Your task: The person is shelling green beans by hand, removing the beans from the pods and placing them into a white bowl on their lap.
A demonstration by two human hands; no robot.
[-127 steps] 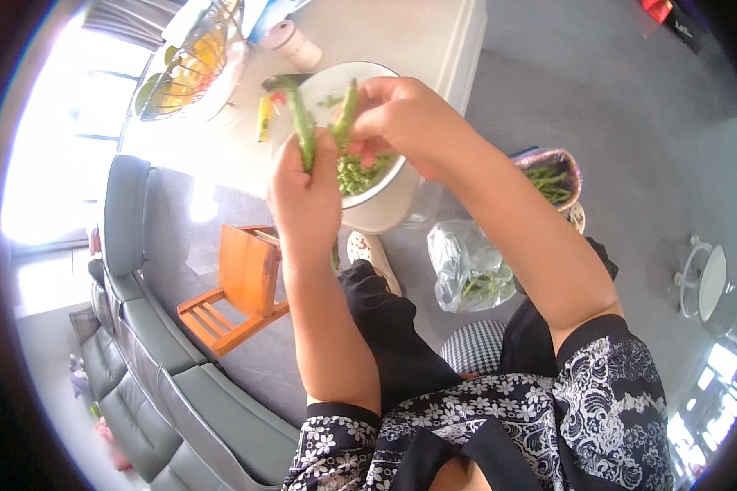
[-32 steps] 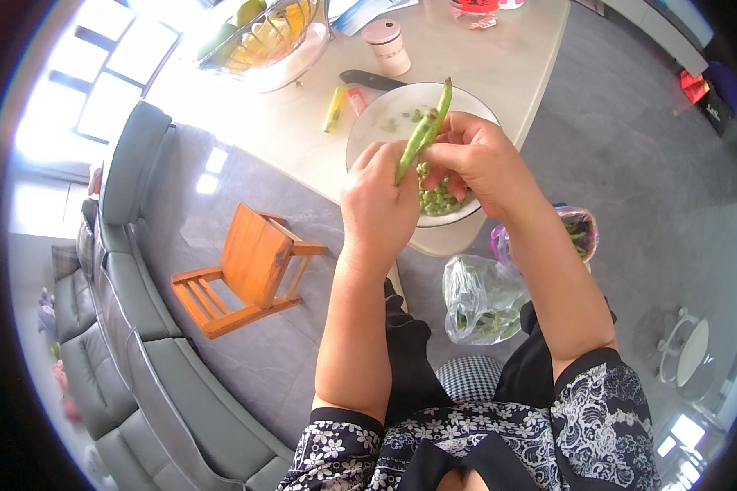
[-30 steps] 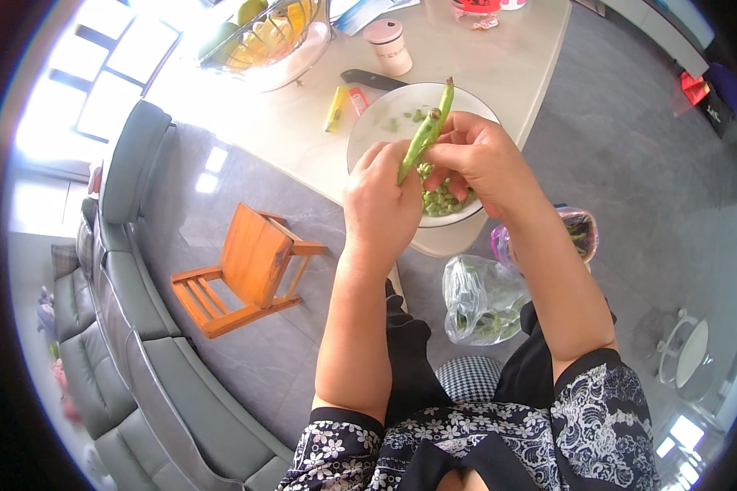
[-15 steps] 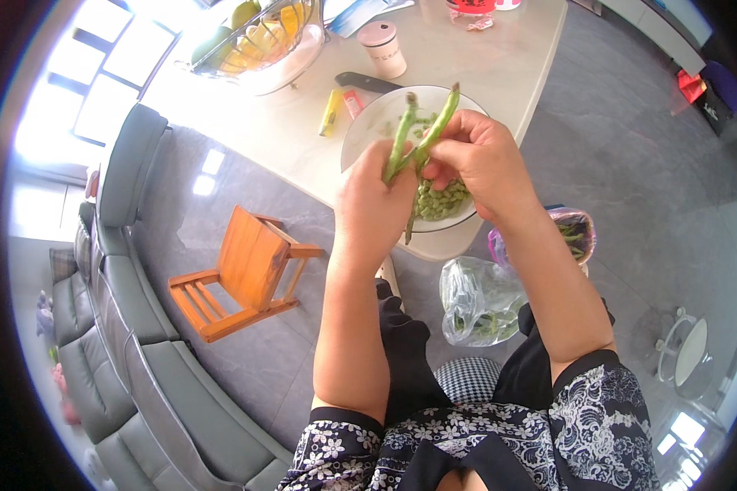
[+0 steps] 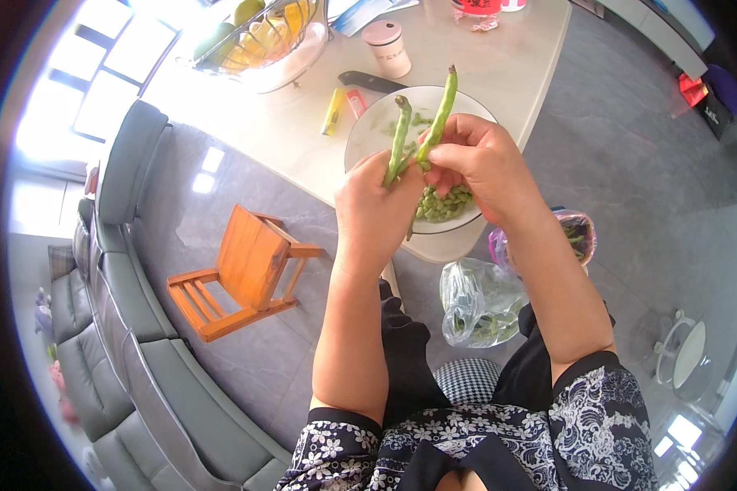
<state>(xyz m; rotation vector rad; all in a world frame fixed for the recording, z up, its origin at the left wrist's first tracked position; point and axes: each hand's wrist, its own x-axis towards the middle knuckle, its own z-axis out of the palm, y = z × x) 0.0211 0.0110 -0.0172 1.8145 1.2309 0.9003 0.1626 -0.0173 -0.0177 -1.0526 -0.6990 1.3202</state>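
Observation:
My left hand [image 5: 374,200] is closed around a long green bean pod [image 5: 399,137], whose stem end points up and whose thin tail sticks out below the fist. Between the fingers of my right hand [image 5: 481,159] is a second bean pod [image 5: 444,106], held upright. The two hands nearly meet above a white plate [image 5: 362,146] with a dark rim. On the plate lies a heap of short green bean pieces [image 5: 442,204], partly covered by my fingers. A few more pieces lie at its far side.
Beyond the plate are a black-handled knife [image 5: 370,81], a yellow packet [image 5: 332,111], a lidded cup [image 5: 387,49] and a wire fruit basket [image 5: 262,41]. Below the table edge are a clear bag of greens [image 5: 479,303] and a lined bin [image 5: 577,233]. A wooden chair [image 5: 250,262] stands left.
The bean pod in my right hand has risen and turned more upright. The left pod's tip has shifted slightly left, so the two tips are farther apart.

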